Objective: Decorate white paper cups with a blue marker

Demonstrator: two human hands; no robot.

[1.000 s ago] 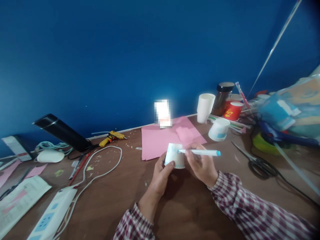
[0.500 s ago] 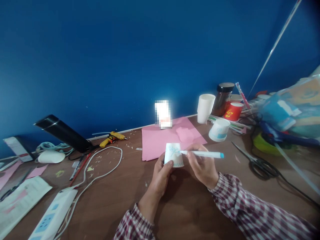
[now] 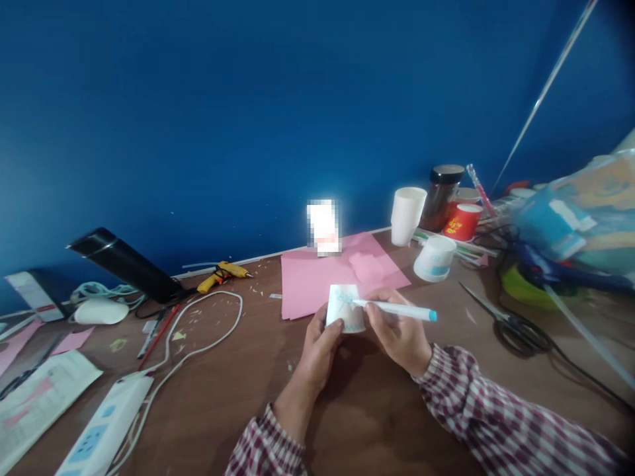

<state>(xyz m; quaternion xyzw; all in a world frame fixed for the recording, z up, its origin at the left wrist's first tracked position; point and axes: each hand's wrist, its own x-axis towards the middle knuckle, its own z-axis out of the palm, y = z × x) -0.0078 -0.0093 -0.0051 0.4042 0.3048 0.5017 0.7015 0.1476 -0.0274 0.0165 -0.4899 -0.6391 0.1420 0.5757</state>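
Observation:
My left hand (image 3: 320, 347) grips a white paper cup (image 3: 343, 316) from its left side and below, thumb across the front. The cup is upside down, wider end low, with a light-blue drawing on its side and a zigzag line near the rim. In my right hand (image 3: 399, 330) is a light-blue marker (image 3: 409, 311) with a white barrel, held like a pen. Its tip meets the drawn lines on the cup's side. Pink paper sheets (image 3: 302, 287) lie just behind the cup.
At right are black scissors (image 3: 516, 330), an upturned white paper cup (image 3: 435, 254), a taller white cup (image 3: 407, 215) and a red cup (image 3: 464, 223). A yellow glue gun (image 3: 223, 274), white cable (image 3: 241, 314) and power strip (image 3: 106, 423) lie left. A bright pixelated patch (image 3: 323, 225) stands behind.
The marker has shifted slightly left and its back end has dipped a little. Its tip has moved along the drawing on the cup. My left hand stays in place.

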